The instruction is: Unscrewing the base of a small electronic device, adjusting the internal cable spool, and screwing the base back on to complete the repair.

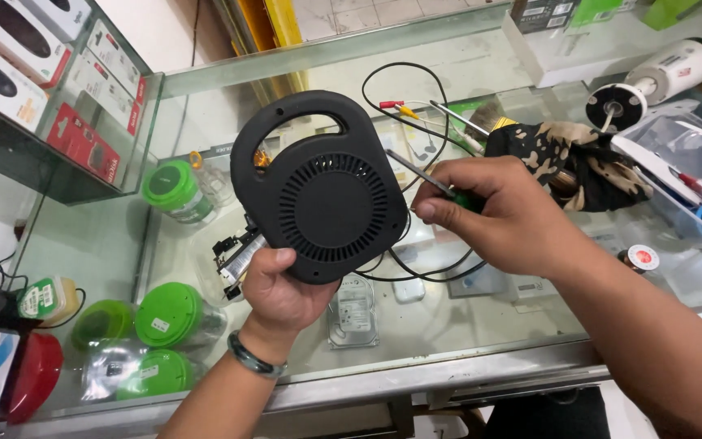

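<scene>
My left hand [279, 291] grips the lower edge of a black round plastic housing [318, 183] with a carry handle and a ring of vent slots, holding it upright over the glass counter. A circuit board and metal parts [236, 254] stick out behind its lower left side. My right hand [497, 213] is closed on a thin screwdriver [420, 173] with a green handle, its metal shaft angled up and left, the tip at the housing's right edge.
Black cable [416, 81] loops behind the housing. A patterned dark cloth [566, 154] and a brush lie at right, a white cylindrical camera [660, 77] beyond. Green-lidded tubs [168, 313] show under the glass [448, 325]. Boxed goods [10, 49] fill the left case.
</scene>
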